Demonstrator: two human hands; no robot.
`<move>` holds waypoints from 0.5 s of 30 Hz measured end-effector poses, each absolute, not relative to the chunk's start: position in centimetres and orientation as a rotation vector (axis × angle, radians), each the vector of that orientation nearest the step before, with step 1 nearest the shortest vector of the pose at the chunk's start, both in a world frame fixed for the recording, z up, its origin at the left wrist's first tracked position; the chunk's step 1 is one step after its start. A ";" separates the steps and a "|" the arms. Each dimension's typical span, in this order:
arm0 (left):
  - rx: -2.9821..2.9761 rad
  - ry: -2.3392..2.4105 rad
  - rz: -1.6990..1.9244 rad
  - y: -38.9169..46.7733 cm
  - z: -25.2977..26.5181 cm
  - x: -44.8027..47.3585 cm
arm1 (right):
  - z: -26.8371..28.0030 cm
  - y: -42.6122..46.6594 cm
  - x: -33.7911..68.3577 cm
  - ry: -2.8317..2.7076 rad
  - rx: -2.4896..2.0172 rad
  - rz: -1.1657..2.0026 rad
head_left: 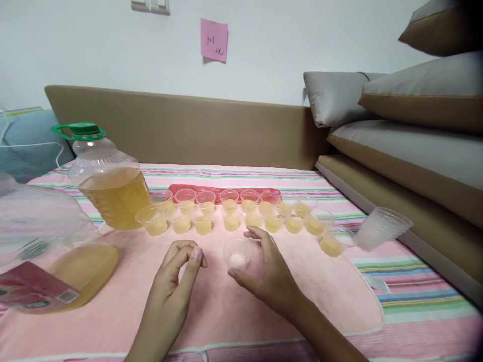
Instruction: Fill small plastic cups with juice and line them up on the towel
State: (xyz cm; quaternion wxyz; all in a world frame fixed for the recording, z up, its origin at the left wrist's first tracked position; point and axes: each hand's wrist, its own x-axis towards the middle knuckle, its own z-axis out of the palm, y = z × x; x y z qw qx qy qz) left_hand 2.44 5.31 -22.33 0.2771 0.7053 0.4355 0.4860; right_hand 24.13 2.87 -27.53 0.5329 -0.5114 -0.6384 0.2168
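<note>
My right hand (269, 269) curves around a small clear plastic cup (237, 257) from the right, thumb in front and fingers behind. This cup shows no yellow contents. To its left, my left hand (175, 279) is closed, its thumb tip against the bent fingers, and I see nothing in it. Beyond both hands stand two rough rows of clear cups with yellow contents, among them one cup (204, 225) near the middle. Another filled cup (332, 245) stands at the right end, beside a tilted stack of nested cups (381, 229).
At left stands a large jug (116, 193) of yellow liquid with a green cap. A second clear jug (90, 266) with a red label is closer, cut by the frame edge. A red wrapper (222, 194) lies behind the cups on the pink cloth (302, 306). Cushions (422, 146) are piled at right.
</note>
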 end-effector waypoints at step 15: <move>2.135 1.230 1.599 4.3 -20.2 -1.7 | -27.1 -3.8 22.1 -1.870 -0.996 0.194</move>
